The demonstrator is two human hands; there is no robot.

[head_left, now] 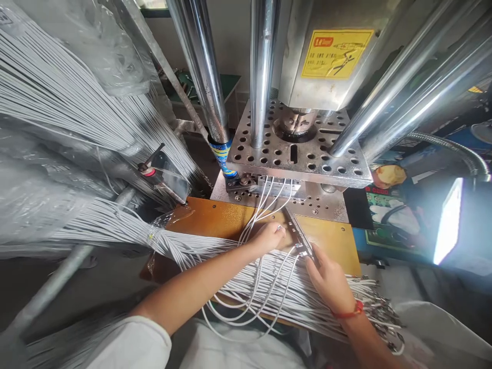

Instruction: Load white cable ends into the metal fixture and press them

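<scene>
My right hand (pixel 328 277) is closed around the near end of a narrow metal fixture bar (pixel 298 233) with small slots along it. Two white cables (pixel 282 271) have their metal ends seated in the bar's near slots and loop down toward me. Just left of the bar, my left hand (pixel 271 238) pinches a small shiny cable end (pixel 279 227); its white cable seems to hang below the hand. Beyond both hands, several white cables run into a metal die block (pixel 280 187) under the press's perforated plate (pixel 269 164). A thick bundle of white cables (pixel 246 277) lies beneath my forearms.
A brown board (pixel 215 218) forms the work surface before the press. Steel columns (pixel 203 72) rise around the press head (pixel 326 92). Hanging cable bundles (pixel 69 87) in plastic fill the left. A bright lamp (pixel 449 220) and control panel (pixel 388 200) stand right.
</scene>
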